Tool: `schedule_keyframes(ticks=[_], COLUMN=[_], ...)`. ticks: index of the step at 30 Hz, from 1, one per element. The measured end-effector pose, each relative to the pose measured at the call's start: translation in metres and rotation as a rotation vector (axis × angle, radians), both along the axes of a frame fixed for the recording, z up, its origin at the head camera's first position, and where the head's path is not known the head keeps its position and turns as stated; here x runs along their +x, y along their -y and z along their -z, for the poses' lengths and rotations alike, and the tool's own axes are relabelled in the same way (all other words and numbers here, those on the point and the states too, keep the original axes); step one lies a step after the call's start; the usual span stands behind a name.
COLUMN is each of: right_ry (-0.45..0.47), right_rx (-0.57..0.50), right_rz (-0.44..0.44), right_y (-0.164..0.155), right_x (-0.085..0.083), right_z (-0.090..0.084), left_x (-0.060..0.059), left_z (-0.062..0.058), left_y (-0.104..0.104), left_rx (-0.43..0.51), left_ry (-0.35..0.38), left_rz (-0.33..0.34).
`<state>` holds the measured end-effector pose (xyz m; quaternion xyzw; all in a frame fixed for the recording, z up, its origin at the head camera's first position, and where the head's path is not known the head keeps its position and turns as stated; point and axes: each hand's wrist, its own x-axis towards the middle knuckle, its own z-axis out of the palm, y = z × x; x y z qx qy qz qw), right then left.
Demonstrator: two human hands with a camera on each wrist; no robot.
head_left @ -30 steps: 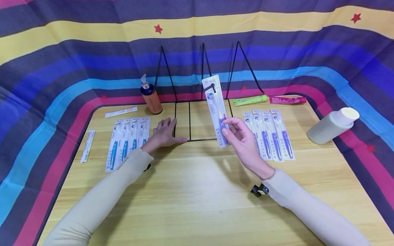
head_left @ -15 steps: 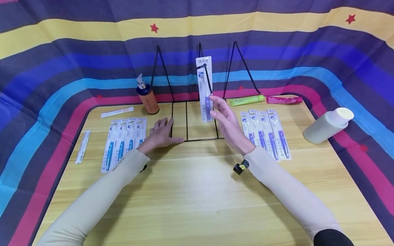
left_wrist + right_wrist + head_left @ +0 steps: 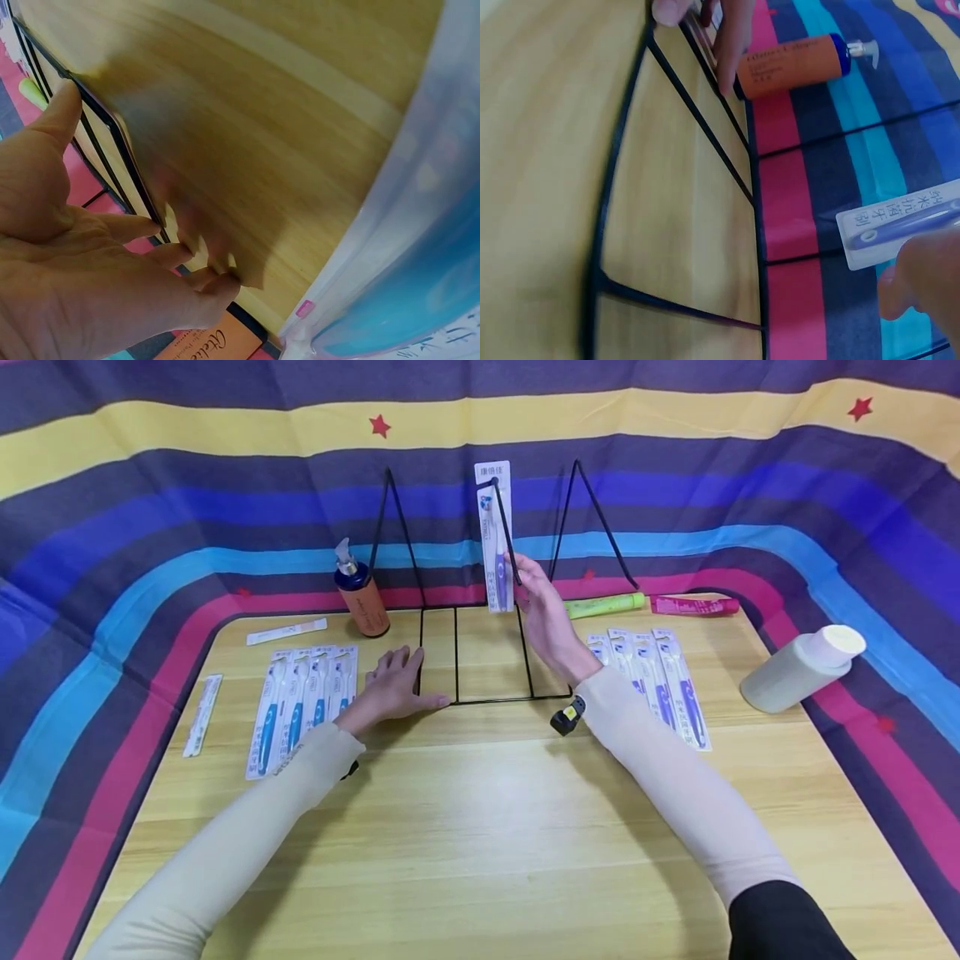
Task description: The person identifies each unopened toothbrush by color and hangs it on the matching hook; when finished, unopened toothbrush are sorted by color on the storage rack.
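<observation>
One wooden table [image 3: 480, 827], striped cloth backdrop [image 3: 150, 510]

Smooth pale wood table [image 3: 480, 827] — thin black metal wire rack [image 3: 491, 652], glossy plastic toothbrush pack [image 3: 495, 539], striped cloth backdrop [image 3: 187, 485].

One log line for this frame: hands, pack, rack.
right hand: holds toothbrush pack at middle peg of rack | left hand: flat on rack base
</observation>
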<state>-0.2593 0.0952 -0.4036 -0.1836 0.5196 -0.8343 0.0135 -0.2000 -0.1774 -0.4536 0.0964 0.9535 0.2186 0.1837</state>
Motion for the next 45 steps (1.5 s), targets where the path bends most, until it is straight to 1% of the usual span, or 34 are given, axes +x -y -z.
schedule_keyframes(ticks=[6, 12, 14, 18, 22, 24, 27, 29, 33, 36, 38, 40, 42, 43, 45], right_ry=[0.002, 0.038, 0.048, 0.042, -0.006, -0.034, -0.061, -0.061, -0.047, -0.009, 0.02, 0.057, 0.098, 0.122, 0.184], right_rx=[-0.001, 0.03, 0.037, 0.022, 0.019, 0.025, 0.067, 0.127, 0.327, 0.405, 0.478, 0.596, 0.77, 0.867, 0.998], right_rz=[-0.011, 0.019, 0.031, 0.028, 0.027, 0.041, 0.095, 0.144, 0.221, 0.272, 0.331, 0.384, 0.411, 0.413, 0.383], right_y=[-0.005, -0.025, -0.034, -0.057, -0.087, -0.104, -0.131, -0.151, -0.19, -0.214, -0.227, -0.239, -0.25, -0.255, -0.264], right_x=[-0.009, -0.007, -0.003, 0.007, 0.021, 0.029, 0.043, 0.052, 0.076, 0.093, 0.101, 0.107, 0.111, 0.112, 0.114], right_z=[0.0, 0.003, 0.003, 0.003, 0.004, 0.007, 0.012, 0.017, 0.03, 0.041, 0.047, 0.052, 0.056, 0.057, 0.059], left_x=[-0.003, -0.002, -0.003, -0.005, -0.008, -0.009, -0.009, -0.008, -0.006, -0.006, -0.006, -0.006, -0.006, -0.006, -0.005], left_z=[0.002, -0.001, -0.001, 0.001, 0.002, 0.001, 0.0, -0.002, -0.003, -0.001, 0.001, 0.004, 0.007, 0.009, 0.012], left_y=[-0.001, -0.005, -0.005, -0.004, -0.003, -0.003, -0.003, -0.004, -0.005, -0.006, -0.004, -0.002, 0.001, 0.002, 0.004], left_rx=[-0.009, -0.004, -0.006, -0.019, -0.019, -0.021, -0.026, -0.026, -0.024, -0.023, -0.024, -0.024, -0.027, -0.029, -0.028], left_ry=[0.004, 0.008, 0.01, 0.016, 0.019, 0.021, 0.021, 0.017, 0.021, 0.029, 0.025, 0.019, 0.014, 0.013, 0.009], left_rz=[-0.002, -0.007, -0.008, -0.014, -0.01, -0.008, -0.008, -0.003, 0.008, 0.017, 0.021, 0.028, 0.03, 0.033, 0.039])
